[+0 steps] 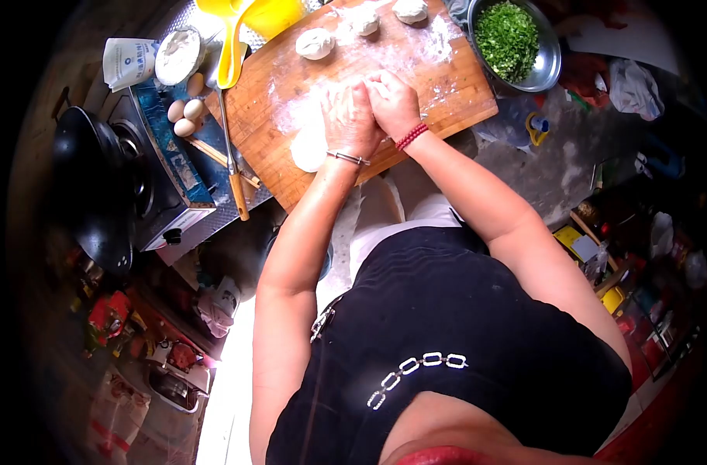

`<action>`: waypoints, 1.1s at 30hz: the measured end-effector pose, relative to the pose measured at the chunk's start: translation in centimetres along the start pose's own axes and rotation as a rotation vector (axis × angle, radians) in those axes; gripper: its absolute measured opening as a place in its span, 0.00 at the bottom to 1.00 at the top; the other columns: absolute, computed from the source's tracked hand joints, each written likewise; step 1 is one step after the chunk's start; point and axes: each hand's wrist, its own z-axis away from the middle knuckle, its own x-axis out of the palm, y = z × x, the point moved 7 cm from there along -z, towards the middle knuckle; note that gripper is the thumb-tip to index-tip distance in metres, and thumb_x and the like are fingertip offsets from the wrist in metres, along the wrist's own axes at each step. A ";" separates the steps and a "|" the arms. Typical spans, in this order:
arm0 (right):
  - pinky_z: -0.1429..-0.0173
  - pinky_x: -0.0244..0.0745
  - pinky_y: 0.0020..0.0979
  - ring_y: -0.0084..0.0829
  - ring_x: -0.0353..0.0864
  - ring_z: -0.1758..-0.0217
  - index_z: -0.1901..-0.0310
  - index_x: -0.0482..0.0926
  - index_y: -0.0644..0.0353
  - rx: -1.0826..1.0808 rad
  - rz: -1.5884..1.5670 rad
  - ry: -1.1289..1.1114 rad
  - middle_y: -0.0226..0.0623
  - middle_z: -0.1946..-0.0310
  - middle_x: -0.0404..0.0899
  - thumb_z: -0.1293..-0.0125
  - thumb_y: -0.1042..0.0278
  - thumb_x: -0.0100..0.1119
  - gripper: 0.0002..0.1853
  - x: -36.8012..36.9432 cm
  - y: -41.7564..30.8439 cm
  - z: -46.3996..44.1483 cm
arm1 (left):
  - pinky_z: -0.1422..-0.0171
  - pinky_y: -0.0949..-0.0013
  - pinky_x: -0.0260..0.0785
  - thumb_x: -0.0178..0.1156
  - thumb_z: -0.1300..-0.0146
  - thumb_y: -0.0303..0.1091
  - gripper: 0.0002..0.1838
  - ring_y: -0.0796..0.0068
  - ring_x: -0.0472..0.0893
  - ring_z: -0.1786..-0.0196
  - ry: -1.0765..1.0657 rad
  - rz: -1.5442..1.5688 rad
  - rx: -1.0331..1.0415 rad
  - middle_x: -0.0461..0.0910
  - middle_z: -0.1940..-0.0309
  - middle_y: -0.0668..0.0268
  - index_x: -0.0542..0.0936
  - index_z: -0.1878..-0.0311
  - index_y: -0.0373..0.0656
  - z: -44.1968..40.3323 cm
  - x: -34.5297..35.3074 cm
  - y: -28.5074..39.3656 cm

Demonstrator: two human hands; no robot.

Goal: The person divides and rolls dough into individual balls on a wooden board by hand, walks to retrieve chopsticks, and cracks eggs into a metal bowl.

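Both hands meet over the floured wooden board (pixel 439 101). My left hand (pixel 350 116), with a bracelet at the wrist, has its fingers together and pressed down. Against its side, my right hand (pixel 394 102), with a red bead bracelet, is closed with curled fingers. Whatever lies beneath or between them is hidden. A flat white round of dough (pixel 309 149) rests just left of my left wrist. Beyond the hands sit a dough ball (pixel 315 44), a second dough ball (pixel 364 22) and a third dough ball (pixel 410 9).
A metal bowl of chopped greens (pixel 507 43) stands at right. Left are a flour bowl (pixel 180 56), a flour bag (pixel 130 62), several eggs (pixel 193 109), a wooden-handled tool (pixel 238 195), chopsticks (pixel 212 152) and a black wok (pixel 90 186). A yellow utensil (pixel 230 54) touches the board's edge.
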 end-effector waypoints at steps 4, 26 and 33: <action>0.62 0.77 0.37 0.44 0.83 0.68 0.69 0.80 0.62 0.121 -0.094 -0.055 0.50 0.72 0.82 0.42 0.61 0.63 0.12 0.7 2.1 -0.9 | 0.33 0.43 0.55 0.72 0.58 0.41 0.35 0.56 0.76 0.49 0.096 -0.014 0.032 0.78 0.56 0.57 0.69 0.46 0.40 -0.1 -0.4 0.4; 0.59 0.83 0.25 0.22 0.84 0.64 0.56 0.78 0.65 -0.046 -1.094 -0.404 0.34 0.64 0.82 0.30 0.65 0.55 0.11 -9.2 -14.7 -0.1 | 0.40 0.50 0.63 0.74 0.60 0.53 0.40 0.53 0.74 0.46 -0.049 -0.015 0.134 0.76 0.51 0.54 0.73 0.46 0.39 -2.6 4.0 -1.3; 0.54 0.79 0.28 0.29 0.84 0.60 0.56 0.79 0.62 0.067 -0.990 -0.253 0.37 0.63 0.83 0.27 0.55 0.47 0.18 -10.3 -9.9 -1.7 | 0.43 0.64 0.71 0.65 0.41 0.45 0.29 0.61 0.77 0.46 -0.347 0.336 -0.079 0.77 0.50 0.51 0.72 0.44 0.33 -3.5 -6.1 1.3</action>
